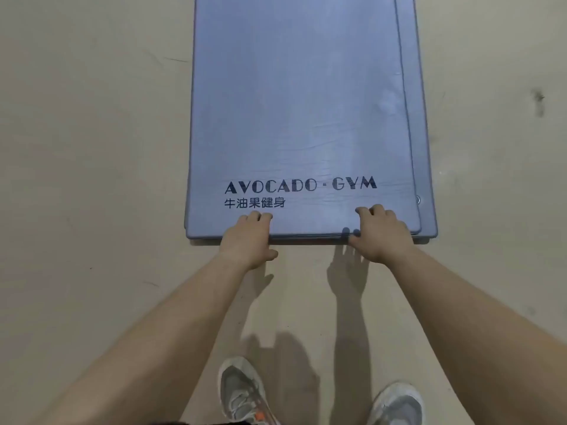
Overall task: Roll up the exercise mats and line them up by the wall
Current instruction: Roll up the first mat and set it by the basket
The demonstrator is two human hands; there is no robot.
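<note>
Currently: at least 2 blue mats lie stacked flat on the floor (92, 148), the top mat (300, 102) print-side up. Left hand (247, 237) and right hand (382, 233) grip its near short edge, fingers (260, 216) curled over it. Judgement: light, soft, creased foam that should roll readily from this edge. Hands set wide should keep the roll straight.

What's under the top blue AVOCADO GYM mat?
Another flat blue foam mat, its right strip and a metal eyelet showing. Stacked edges at the near end hint at more; the count and rest hide under the blue printed top mat.
</note>
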